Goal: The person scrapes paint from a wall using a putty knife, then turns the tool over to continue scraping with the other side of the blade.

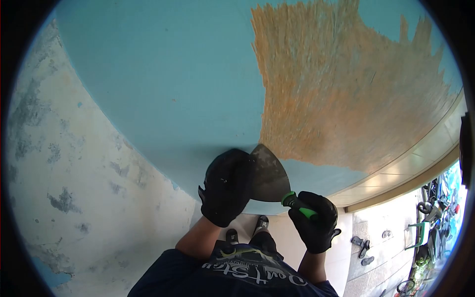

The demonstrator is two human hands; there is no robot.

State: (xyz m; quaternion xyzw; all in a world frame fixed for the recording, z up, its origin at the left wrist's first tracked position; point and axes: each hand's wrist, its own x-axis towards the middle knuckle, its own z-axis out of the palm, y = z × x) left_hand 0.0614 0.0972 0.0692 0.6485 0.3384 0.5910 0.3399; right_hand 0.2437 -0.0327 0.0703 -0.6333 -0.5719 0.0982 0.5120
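In a black glove, my right hand [316,220] is closed around the black-and-green handle of a putty knife [270,178]. The wide, smudged metal blade points up and left, its tip against the wall near the lower edge of the bare patch. My left hand [227,185], also gloved in black, is against the blade's left edge; its fingers merge into the dark glove and cannot be made out. Light blue paint [163,79] covers much of the wall surface. To the right, a large bare patch [326,94] shows rough orange-brown, streaky material with ragged edges.
A whitish wall [99,198] with grey stains and flaking lies at left. A beige tiled ledge [396,178] borders the surface at right. Below are my shoes [262,222], loose sandals [363,247], a green-framed stool [420,235] and parked motorbikes [433,213].
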